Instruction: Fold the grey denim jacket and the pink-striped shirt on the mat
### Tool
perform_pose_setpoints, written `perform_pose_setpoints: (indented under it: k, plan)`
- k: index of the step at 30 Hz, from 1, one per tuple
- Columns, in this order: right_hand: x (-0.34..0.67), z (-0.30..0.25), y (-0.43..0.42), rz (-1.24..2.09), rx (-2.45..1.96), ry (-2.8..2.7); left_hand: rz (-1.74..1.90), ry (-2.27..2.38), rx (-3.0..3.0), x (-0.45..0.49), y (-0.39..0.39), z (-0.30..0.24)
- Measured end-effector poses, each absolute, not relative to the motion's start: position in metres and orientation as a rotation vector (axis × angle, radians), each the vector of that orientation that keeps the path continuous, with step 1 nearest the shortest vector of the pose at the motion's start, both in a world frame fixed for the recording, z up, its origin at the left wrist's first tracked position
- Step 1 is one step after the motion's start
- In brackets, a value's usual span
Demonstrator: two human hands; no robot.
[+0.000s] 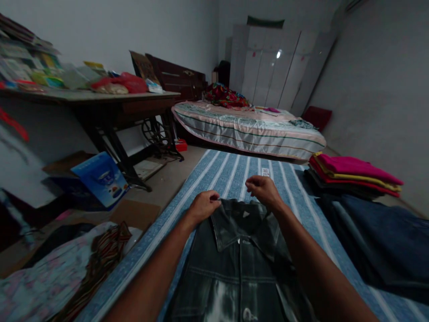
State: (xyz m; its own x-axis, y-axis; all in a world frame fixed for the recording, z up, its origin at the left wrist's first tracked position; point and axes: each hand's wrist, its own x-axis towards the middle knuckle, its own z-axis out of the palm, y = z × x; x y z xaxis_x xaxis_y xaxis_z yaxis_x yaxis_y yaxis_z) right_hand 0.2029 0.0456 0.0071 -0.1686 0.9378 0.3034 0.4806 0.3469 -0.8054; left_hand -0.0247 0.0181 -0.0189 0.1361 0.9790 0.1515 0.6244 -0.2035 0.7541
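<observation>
A dark, faded denim jacket (231, 264) lies front up before me, its collar at the far end and its front buttoned down the middle. My left hand (205, 206) pinches the left corner of the collar between thumb and fingers. Just beyond the right side of the collar is my right hand (263, 190), its fingers curled in, with no cloth visible in them. Under the jacket is a blue cloth with white stripes (221, 174), which bears a small white label (265, 172).
Folded bright clothes (358, 170) and dark folded jeans (385, 237) lie at the right. Loose clothes (60, 273) and a blue box (100, 179) are at lower left. A cluttered sewing table (134, 99) stands behind them. A bed (248, 129) lies beyond.
</observation>
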Motion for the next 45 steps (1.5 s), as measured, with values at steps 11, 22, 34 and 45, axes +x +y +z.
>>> perform_pose_setpoints:
  k: [11, 22, 34, 45]
  plan:
    - [0.221, -0.022, -0.025, 0.321, -1.357, -1.968, 0.660, 1.687, 2.000, -0.016, 0.021, -0.028]
    - [0.267, -0.044, -0.096, 0.154, -1.257, -1.780, 0.432, 2.045, 2.425, 0.007, -0.005, -0.015]
    - [0.250, -0.042, -0.145, 0.309, -1.365, -2.051, 0.454, 1.660, 2.618, 0.022, -0.030, -0.035]
    - [0.243, -0.051, -0.195, 0.171, -1.154, -1.981, 0.600, 1.370, 2.683, 0.034, -0.045, -0.026]
